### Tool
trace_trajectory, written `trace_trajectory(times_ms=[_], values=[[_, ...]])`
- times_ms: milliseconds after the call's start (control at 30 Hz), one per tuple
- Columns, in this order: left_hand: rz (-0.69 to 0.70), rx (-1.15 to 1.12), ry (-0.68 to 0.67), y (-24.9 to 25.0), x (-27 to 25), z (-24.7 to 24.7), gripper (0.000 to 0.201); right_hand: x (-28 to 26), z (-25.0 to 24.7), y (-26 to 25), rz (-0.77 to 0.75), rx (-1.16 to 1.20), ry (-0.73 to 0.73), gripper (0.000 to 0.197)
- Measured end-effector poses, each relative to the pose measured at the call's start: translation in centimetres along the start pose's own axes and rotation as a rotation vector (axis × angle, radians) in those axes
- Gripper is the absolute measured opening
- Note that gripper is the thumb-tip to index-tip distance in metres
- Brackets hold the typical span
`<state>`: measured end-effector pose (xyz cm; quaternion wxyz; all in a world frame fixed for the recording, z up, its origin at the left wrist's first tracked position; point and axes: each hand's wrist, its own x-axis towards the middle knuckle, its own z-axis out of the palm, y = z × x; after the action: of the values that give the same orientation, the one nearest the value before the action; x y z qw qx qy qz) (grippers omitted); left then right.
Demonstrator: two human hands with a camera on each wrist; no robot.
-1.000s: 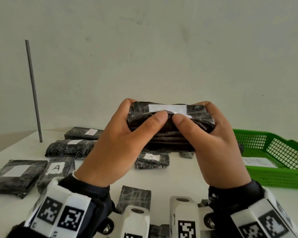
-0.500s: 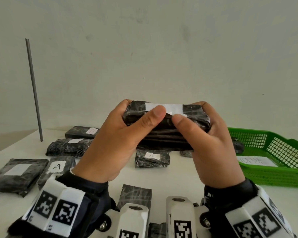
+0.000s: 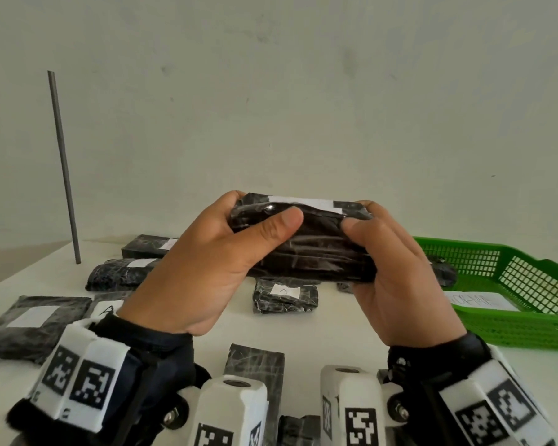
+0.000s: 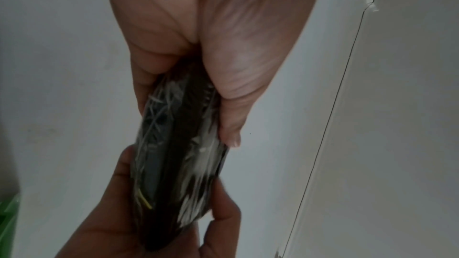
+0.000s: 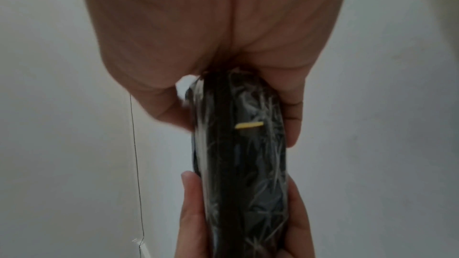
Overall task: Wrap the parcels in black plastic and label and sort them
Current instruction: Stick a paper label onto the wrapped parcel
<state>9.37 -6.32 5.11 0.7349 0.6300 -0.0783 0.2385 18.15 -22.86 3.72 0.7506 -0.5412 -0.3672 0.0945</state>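
both hands hold one black-wrapped parcel [image 3: 306,244] up off the desk [image 3: 335,326], lengthwise between them, in the middle of the head view. the left hand [image 3: 207,268] takes the parcel's 9 o'clock end, thumb pressed flat on the near face and the fingers [image 3: 231,197] curled over the top edge, so they are clamped on the parcel. the right hand [image 3: 397,278] takes the 3 o'clock end in the same way, thumb on the near face, fingers wrapped behind, clamped on it too. a white label [image 3: 303,202] runs along the parcel's upper face.

in the left wrist view the parcel [image 4: 174,154] shows edge-on between the two hands; in the right wrist view the parcel [image 5: 238,164] shows a small yellow mark [image 5: 249,125] under the crinkled plastic.

below the held parcel, on the desk, lies a small wrapped parcel marked a [image 3: 284,296]. more wrapped parcels [image 3: 123,273] lie towards 9 o'clock, several with white labels. a green basket [image 3: 512,323] sits at 3 o'clock with a written paper [image 3: 479,300] in it. a thin grey rod [image 3: 63,165] stands upright at 10 o'clock, against the pale wall [image 3: 303,91].
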Motion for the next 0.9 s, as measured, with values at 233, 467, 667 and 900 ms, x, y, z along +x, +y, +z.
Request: trace_trajectory(times_ms=[233, 467, 667, 900], values=[[-0.048, 0.029, -0.055, 0.4, -0.2, -0.8, 0.045, 0.0, 0.6, 0.0, -0.017, 0.088, 0.019, 0.022], [-0.048, 0.02, -0.03, 0.2, -0.2, -0.2, 0.053, -0.1, 0.9, -0.8, -0.04, 0.014, 0.036, 0.046], [-0.089, -0.049, 0.005, 0.1, 0.0, -0.2, 0.057, 0.1, 1.1, -0.5, 0.013, 0.114, 0.024, 0.05], [-0.152, -0.07, 0.012, -0.1, 0.1, -0.1, 0.053, 0.0, 0.1, -0.4, 0.122, 0.045, -0.05, 0.059]])
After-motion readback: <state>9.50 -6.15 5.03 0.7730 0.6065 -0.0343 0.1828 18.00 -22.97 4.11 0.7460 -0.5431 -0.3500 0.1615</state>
